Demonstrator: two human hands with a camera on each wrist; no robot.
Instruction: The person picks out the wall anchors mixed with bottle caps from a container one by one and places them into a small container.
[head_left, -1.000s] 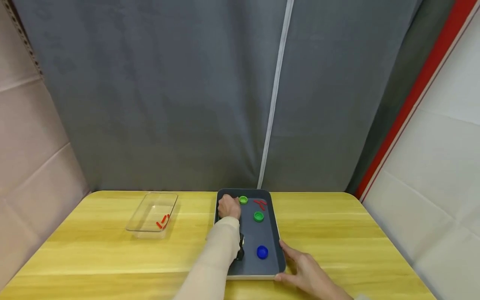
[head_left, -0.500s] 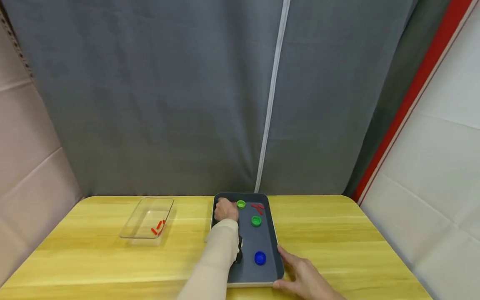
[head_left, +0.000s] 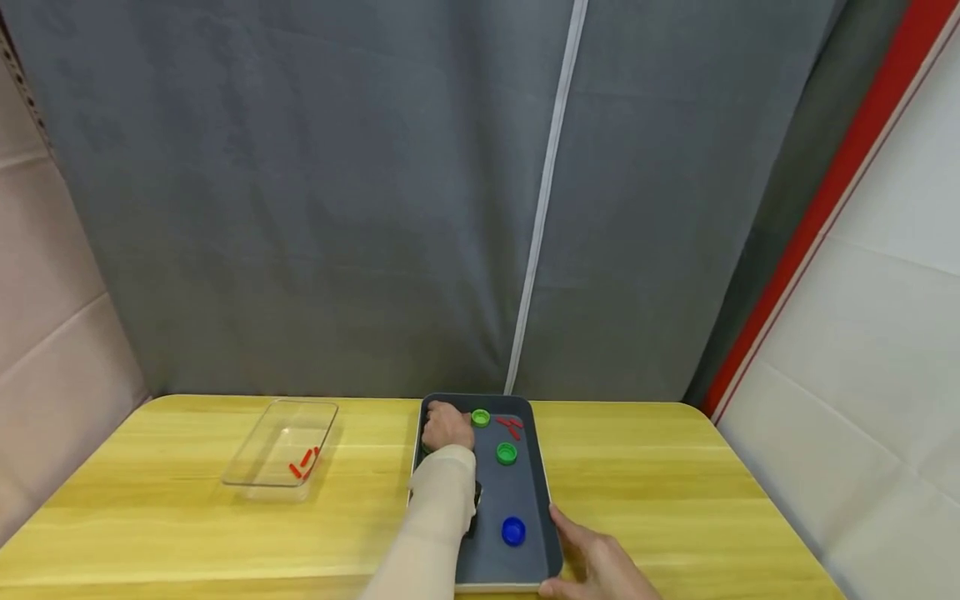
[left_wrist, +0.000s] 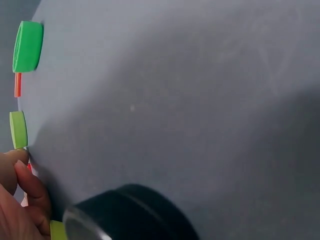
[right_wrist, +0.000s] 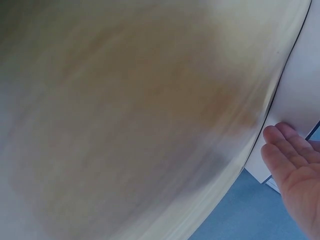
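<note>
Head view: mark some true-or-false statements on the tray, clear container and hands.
The blue cap lies in the tray. True.
The left hand is at the tray's near end. False: the left hand is toward its far end.
Red sticks lie in both the tray and the clear container. True.
The clear container stands right of the tray. False: it stands left.
The right hand touches the tray's near right corner. True.

A long, plain cream sleeve (head_left: 429, 525) is fitting a little loosely, its cloth creasing and ending by the left hand (head_left: 447, 427). Beside the cuff, a small black device (head_left: 476, 507) is peeking out. The right hand (head_left: 606, 568) is showing bare.
</note>
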